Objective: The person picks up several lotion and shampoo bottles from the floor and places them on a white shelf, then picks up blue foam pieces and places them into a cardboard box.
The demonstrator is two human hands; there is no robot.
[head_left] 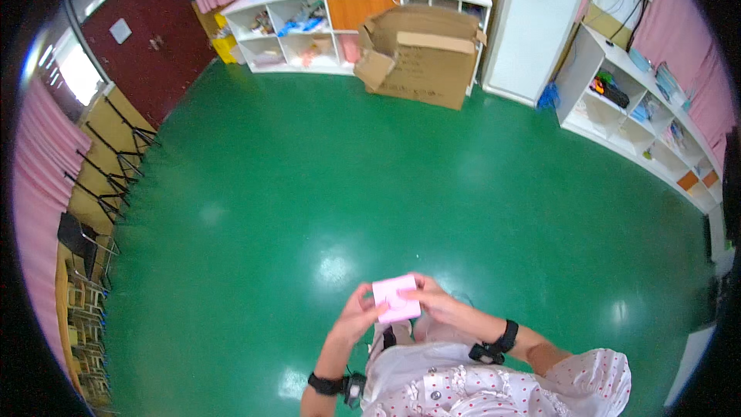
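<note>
A small pink square block [400,310], like a pad of notes or a thin box, is held in front of my body between both hands. My left hand [357,314] grips its left side, the thumb lying over the lower left part of the face. From the right, my right hand [436,301] closes on the opposite side, its thumb laid across the upper right part. Faint dark marks show on the pink face, too small to make out. The fingers behind the block are partly hidden.
Green floor [332,177] spreads around me. Ahead, a large open cardboard box [432,69] stands before a white shelf unit [266,4], beside a tall white cabinet [532,23]. Another shelf unit [617,120] lines the right wall. Black tripods [116,154] and a chair [77,243] stand left.
</note>
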